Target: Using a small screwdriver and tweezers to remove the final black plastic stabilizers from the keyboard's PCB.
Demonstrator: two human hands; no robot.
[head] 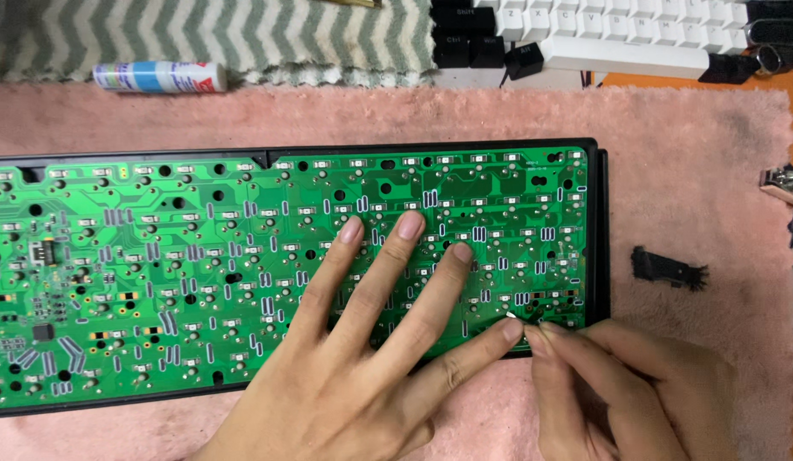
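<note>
A left hand (362, 341) lies flat, fingers spread, on a bare green keyboard circuit board (157, 273) while the right hand (618, 384) pinches something tiny at its lower right corner.

circuit board (200, 256) lies on mat (687, 137). left hand (371, 358) flat on board; right hand (618, 376) at its near right corner. tube (157, 77) and keyboard (618, 34) behind; clip (668, 268) right.
</note>
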